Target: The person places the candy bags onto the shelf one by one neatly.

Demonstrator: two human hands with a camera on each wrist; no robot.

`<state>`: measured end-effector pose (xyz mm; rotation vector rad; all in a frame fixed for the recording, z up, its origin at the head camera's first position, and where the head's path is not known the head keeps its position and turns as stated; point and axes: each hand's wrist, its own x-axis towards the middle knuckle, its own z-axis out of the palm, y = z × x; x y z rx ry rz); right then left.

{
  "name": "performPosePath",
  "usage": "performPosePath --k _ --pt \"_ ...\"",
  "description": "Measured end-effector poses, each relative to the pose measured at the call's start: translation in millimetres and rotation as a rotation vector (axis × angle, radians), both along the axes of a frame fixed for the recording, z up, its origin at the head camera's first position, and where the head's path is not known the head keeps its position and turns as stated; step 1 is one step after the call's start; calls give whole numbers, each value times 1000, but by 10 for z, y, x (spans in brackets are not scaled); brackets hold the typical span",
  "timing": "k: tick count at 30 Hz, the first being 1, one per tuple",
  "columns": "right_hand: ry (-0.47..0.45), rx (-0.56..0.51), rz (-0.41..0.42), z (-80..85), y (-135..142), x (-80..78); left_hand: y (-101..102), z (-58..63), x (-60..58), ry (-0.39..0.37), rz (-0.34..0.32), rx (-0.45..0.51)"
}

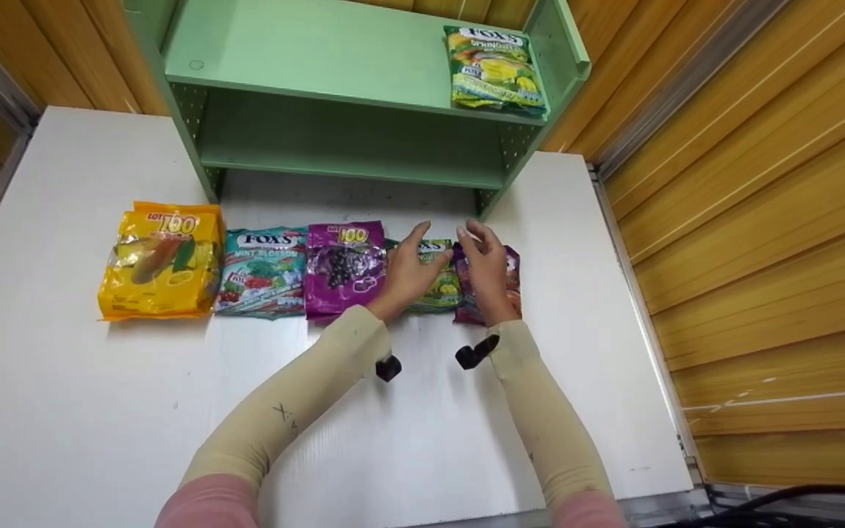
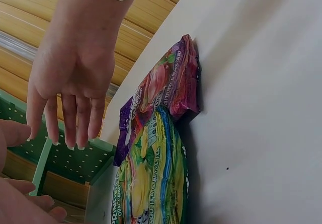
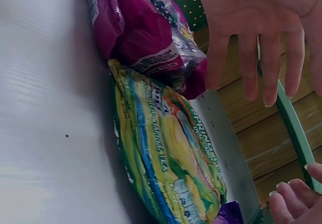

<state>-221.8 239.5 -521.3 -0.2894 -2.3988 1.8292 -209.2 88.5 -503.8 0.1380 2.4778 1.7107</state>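
My left hand [image 1: 409, 277] hovers with straight, relaxed fingers over a green Fox's candy bag [image 1: 446, 299], partly covering it. Beside it, my right hand [image 1: 487, 275] is above a dark purple and red Fox's candy bag [image 1: 512, 282], hiding its middle. Both wrist views show the hands apart from the bags, nothing held. The green bag lies between the berry bag [image 2: 161, 83] and a purple Lot 100 grape candy bag [image 3: 146, 38]. Further left in the row are a teal Fox's mint bag [image 1: 261, 275] and a yellow Lot 100 mango bag [image 1: 162, 264].
A green shelf unit [image 1: 349, 172] stands at the back of the white table [image 1: 393, 425], just behind the row. Another green Fox's bag [image 1: 496, 70] lies at the right end of its upper shelf. Wood-patterned walls [image 1: 760, 220] enclose the table.
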Motion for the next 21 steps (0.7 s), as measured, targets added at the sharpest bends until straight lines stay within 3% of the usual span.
performPosePath --k 9,14,18,21 --pt "-155 -86 54 -90 -35 -8 22 -115 -10 -91 -40 38" --pt "-196 -98 55 -117 -48 -16 32 -129 -16 -151 -49 51" --pt "-207 -89 73 -125 -60 -12 47 -146 -19 -169 -67 23" --pt "-218 -22 120 -130 -67 -1 63 -172 -9 -173 -100 -14"
